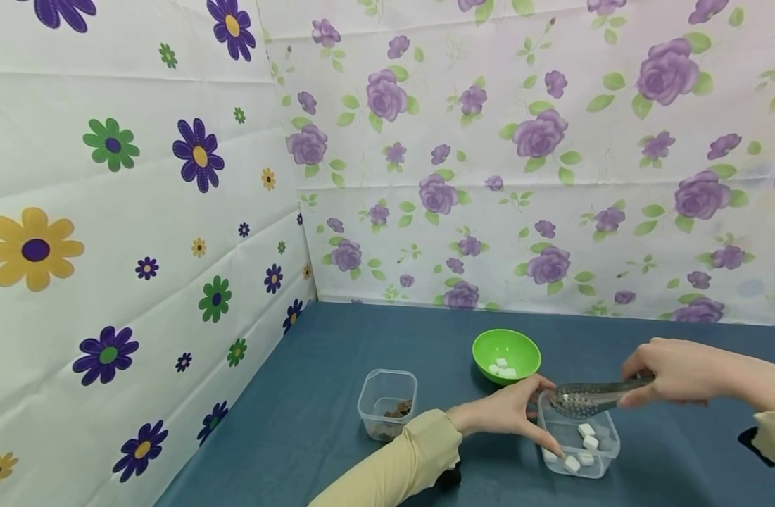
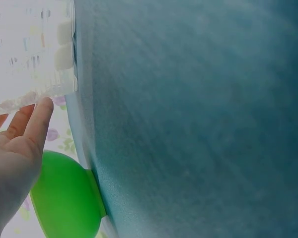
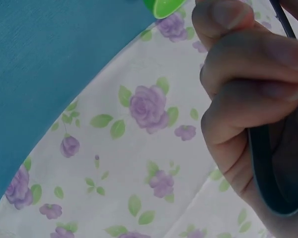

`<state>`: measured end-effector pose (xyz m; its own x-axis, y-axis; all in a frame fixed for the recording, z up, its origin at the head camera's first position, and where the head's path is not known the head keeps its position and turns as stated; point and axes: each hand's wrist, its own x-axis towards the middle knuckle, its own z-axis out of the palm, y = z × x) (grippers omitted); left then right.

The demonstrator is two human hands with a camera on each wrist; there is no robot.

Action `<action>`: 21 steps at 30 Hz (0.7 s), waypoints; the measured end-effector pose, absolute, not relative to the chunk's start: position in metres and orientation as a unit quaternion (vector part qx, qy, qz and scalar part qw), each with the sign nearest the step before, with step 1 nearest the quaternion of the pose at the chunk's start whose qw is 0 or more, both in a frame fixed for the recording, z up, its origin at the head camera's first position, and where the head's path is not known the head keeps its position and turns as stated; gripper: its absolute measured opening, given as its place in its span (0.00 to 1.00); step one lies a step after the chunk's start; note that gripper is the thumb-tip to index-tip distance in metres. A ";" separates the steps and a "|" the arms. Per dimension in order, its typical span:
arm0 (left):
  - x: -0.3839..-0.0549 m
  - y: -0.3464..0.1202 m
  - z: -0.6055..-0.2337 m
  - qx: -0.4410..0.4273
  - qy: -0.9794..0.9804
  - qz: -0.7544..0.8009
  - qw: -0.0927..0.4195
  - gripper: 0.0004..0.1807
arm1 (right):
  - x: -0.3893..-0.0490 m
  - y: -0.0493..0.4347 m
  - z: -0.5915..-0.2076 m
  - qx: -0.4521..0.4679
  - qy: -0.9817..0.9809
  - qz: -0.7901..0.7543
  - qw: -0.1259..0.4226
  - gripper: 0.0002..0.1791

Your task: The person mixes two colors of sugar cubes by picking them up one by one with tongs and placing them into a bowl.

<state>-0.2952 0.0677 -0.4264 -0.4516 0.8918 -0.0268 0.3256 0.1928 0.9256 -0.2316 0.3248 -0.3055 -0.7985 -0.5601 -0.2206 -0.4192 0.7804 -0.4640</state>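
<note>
My left hand (image 1: pixel 504 412) holds the left side of a clear plastic container (image 1: pixel 605 461), its thumb along the near left wall and its fingers at the far left corner. White cubes (image 1: pixel 590 442) lie inside the container. In the left wrist view, fingertips (image 2: pixel 43 106) touch the container's wall (image 2: pixel 35 54). My right hand (image 1: pixel 678 373) grips metal tongs (image 1: pixel 590 400), whose perforated end is over the container's far part. The right wrist view shows curled fingers (image 3: pixel 253 74) around the tongs' dark bent end (image 3: pixel 260 173). Nothing shows clearly between the tongs' tips.
Behind the left hand stands a green bowl (image 1: pixel 520 348) with several white cubes in it. A second clear container (image 1: pixel 371 415) with brown pieces stands to the left, beside the left sleeve (image 1: pixel 406 451). Flowered cloth walls (image 1: pixel 425 232) border the blue tabletop (image 1: pixel 286 422).
</note>
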 end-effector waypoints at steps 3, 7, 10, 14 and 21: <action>-0.295 0.067 -0.426 0.434 0.713 0.465 0.295 0.36 | -0.231 0.321 -0.306 -0.252 0.932 -0.186 0.180 0.14; -0.296 0.067 -0.426 0.443 0.715 0.458 0.286 0.37 | -0.228 0.313 -0.311 -0.212 0.949 -0.148 0.181 0.13; -0.295 0.067 -0.425 0.448 0.716 0.454 0.283 0.37 | -0.228 0.305 -0.316 -0.194 0.959 -0.109 0.178 0.12; -0.295 0.068 -0.426 0.449 0.717 0.452 0.282 0.36 | -0.230 0.297 -0.322 -0.205 0.962 -0.070 0.165 0.11; -0.296 0.068 -0.426 0.453 0.718 0.448 0.279 0.36 | -0.232 0.289 -0.327 -0.219 0.961 -0.052 0.158 0.12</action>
<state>-0.2960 0.0678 -0.4261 -0.4331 0.9013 0.0048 0.4008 0.1878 0.8967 -0.2323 0.2889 -0.3267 -0.8542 -0.4371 -0.2815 -0.4040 0.8989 -0.1700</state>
